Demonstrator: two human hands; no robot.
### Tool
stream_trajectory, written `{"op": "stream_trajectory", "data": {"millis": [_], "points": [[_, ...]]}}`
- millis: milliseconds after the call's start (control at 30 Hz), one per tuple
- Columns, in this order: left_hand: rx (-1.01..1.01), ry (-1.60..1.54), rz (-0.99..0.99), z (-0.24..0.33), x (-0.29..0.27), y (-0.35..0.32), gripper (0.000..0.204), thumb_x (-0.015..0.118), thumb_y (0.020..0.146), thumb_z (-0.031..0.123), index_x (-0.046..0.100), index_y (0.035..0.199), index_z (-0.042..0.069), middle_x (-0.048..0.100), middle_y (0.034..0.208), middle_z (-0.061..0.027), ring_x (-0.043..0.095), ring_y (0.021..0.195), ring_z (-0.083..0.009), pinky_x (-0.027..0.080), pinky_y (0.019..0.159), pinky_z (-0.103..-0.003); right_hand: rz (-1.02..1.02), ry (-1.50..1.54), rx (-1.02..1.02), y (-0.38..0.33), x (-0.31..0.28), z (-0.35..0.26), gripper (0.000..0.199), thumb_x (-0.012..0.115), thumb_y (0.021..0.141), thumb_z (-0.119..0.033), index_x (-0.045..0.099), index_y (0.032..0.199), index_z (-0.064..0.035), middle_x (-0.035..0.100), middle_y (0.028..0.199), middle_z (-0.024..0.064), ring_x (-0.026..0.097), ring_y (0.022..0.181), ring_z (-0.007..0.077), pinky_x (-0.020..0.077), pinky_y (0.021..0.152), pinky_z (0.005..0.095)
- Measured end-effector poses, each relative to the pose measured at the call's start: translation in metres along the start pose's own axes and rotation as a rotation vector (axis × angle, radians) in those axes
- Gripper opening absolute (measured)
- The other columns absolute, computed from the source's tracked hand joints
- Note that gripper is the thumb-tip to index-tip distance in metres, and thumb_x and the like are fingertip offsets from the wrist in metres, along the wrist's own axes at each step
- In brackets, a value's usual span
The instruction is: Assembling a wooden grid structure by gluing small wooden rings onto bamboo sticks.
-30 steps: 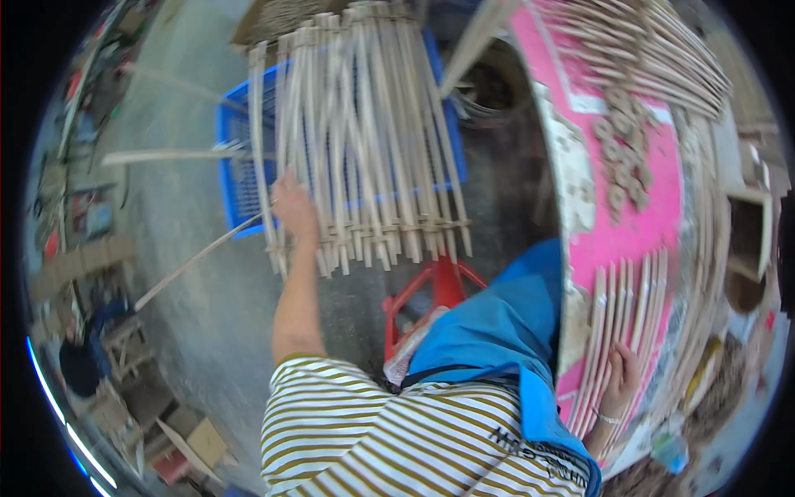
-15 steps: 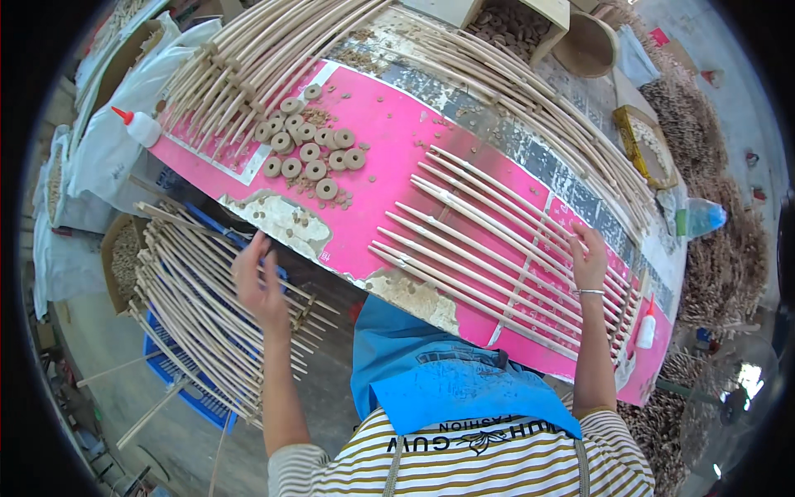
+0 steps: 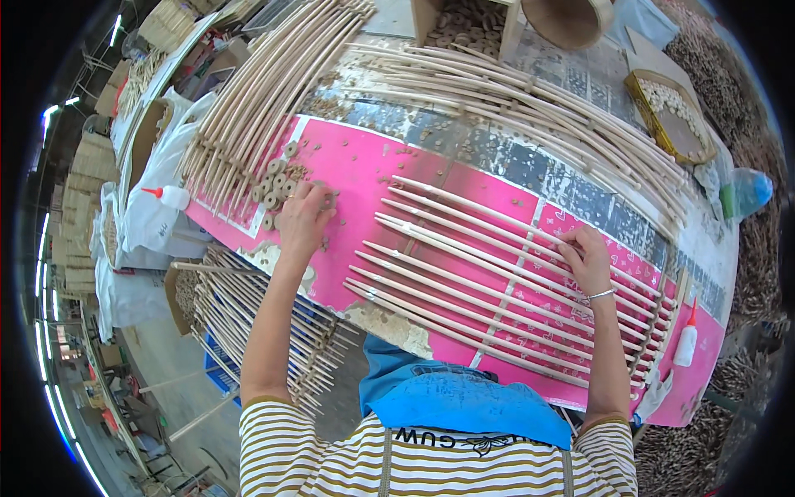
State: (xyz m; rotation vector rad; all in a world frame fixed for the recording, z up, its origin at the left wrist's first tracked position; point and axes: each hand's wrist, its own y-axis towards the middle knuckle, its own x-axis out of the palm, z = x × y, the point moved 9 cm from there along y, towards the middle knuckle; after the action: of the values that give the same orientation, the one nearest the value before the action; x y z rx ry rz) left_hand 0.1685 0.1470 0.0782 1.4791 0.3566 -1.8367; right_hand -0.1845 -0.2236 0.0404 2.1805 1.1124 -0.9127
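My left hand (image 3: 305, 217) reaches onto a heap of round wooden rings (image 3: 272, 187) at the left of the pink board. Its bent fingers close on a ring at the heap's right side, partly hidden beneath them. My right hand (image 3: 588, 261), a silver bangle at its wrist, pinches the farthest rod of a row of pale wooden rods (image 3: 464, 273). These lie side by side across the pink board (image 3: 356, 161), tapered tips to the left. Their right ends sit in a wooden crosspiece (image 3: 650, 331).
Bundled rods (image 3: 273, 91) lie at the far left, more rods (image 3: 538, 103) along the back. Glue bottles (image 3: 172, 197) (image 3: 686, 341) stand at both sides. A yellow box (image 3: 671, 116) holds small pale pieces. Below left, rods (image 3: 265, 306) rest over a blue crate (image 3: 217, 364).
My left hand has moved from the board's near edge up and away onto the ring heap. My right hand has bent its fingers onto the farthest rod. The whole view has shifted.
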Motion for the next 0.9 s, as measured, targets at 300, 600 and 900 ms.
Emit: {"op": "stream_trajectory", "data": {"millis": [300,600,900], "points": [[-0.56,-1.622,-0.149,0.03,0.079,0.045,0.038,0.068,0.105,0.023,0.065,0.137,0.003,0.071,0.122,-0.0077,0.067,0.112,-0.0195,0.056,0.097,-0.034,0.089,0.211,0.005,-0.001,-0.024,-0.021,0.008,0.07,0.094,-0.002,0.07,0.102,0.001,0.062,0.09,0.01,0.067,0.081,0.0213,0.0536,0.075,0.0317],[-0.595,-1.594,-0.154,0.051,0.091,0.062,0.038,0.071,0.104,0.026,0.067,0.134,0.003,0.072,0.115,-0.0048,0.069,0.102,-0.016,0.057,0.09,-0.031,0.108,0.25,0.034,-0.002,-0.026,-0.015,0.01,0.071,0.094,-0.002,0.07,0.103,0.0014,0.063,0.092,0.0096,0.068,0.081,0.0201,0.0548,0.074,0.0307],[-0.576,-1.572,-0.245,0.084,0.108,0.063,0.032,0.074,0.101,0.03,0.071,0.121,0.005,0.07,0.104,-0.0006,0.067,0.099,-0.0117,0.053,0.087,-0.027,0.097,0.237,0.013,0.0,-0.027,-0.017,0.013,0.072,0.093,-0.002,0.071,0.105,0.0004,0.063,0.094,0.0096,0.066,0.08,0.0203,0.0536,0.072,0.0299]]}}
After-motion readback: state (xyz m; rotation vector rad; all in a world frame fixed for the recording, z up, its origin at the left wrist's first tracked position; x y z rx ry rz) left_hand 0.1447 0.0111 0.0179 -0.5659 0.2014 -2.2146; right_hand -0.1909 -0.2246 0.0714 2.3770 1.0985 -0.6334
